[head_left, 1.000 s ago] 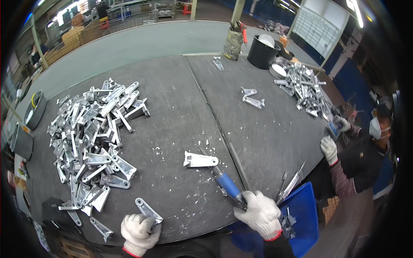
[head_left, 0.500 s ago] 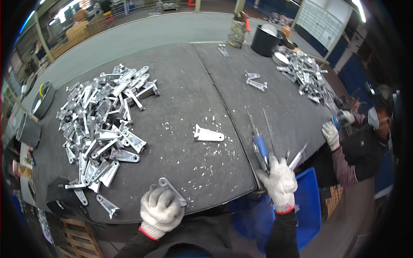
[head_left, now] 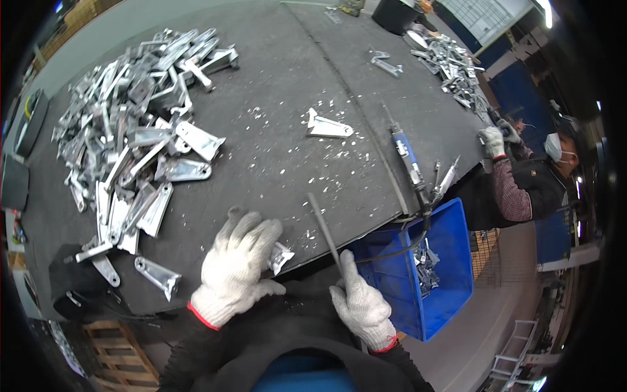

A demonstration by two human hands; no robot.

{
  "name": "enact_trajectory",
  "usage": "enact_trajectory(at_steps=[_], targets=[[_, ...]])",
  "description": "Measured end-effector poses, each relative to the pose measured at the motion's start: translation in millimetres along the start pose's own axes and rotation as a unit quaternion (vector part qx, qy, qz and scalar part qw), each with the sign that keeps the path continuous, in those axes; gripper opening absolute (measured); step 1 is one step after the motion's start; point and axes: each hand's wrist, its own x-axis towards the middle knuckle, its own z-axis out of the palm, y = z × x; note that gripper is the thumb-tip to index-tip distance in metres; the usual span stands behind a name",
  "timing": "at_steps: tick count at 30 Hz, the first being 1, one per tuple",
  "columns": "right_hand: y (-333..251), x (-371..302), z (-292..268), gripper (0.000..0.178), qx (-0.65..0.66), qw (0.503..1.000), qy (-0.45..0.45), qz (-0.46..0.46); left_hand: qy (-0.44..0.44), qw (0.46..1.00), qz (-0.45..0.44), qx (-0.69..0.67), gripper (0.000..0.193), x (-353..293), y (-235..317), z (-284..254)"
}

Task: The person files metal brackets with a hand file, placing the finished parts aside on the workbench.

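In its white knitted glove, my left hand lies over the near edge of the dark table with fingers stretched out. A silvery metal bracket pokes out beside its fingers; the rest is hidden, and I cannot tell whether they touch. My gloved right hand is closed around a long grey file, index finger along it, the tip slanting up over the table edge. Farther in lies a single bracket among pale shavings. Another bracket rests left of my left hand.
A large heap of metal brackets covers the table's left. A blue hand-held power tool lies on the right. Below the edge, a blue bin holds small metal pieces. A masked co-worker works by another heap at the far right.
My right hand has left the power tool and come toward me, now holding the file. My left hand has unfolded from its curled shape over the bracket. The view has tilted downward.
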Motion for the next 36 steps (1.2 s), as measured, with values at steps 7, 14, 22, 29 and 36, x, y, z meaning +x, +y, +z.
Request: enact_trajectory(at_steps=[7, 14, 22, 29, 36], targets=[[28, -10, -17, 0.075, -0.045, 0.994, -0.102, 0.008, 0.069, 0.995, 0.0, -0.069, 0.072, 2, -2, 3], [33, -2, -21, 0.077, -0.036, 0.992, -0.119, 0.004, 0.12, 0.865, -0.186, -0.451, 0.041, -2, 0, -10], [42, -6, -9, 0.072, 0.006, 0.996, -0.087, -0.006, 0.127, 0.863, -0.243, -0.425, 0.033, 6, -5, -5], [47, 2, -20, 0.067, 0.01, 0.993, -0.12, -0.014, 0.066, 0.995, 0.012, 0.075, 0.083, 15, 17, -2], [50, 6, -21, 0.062, 0.017, 0.992, -0.127, -0.006, 0.091, 0.949, -0.07, -0.292, 0.07, 16, 15, 2]])
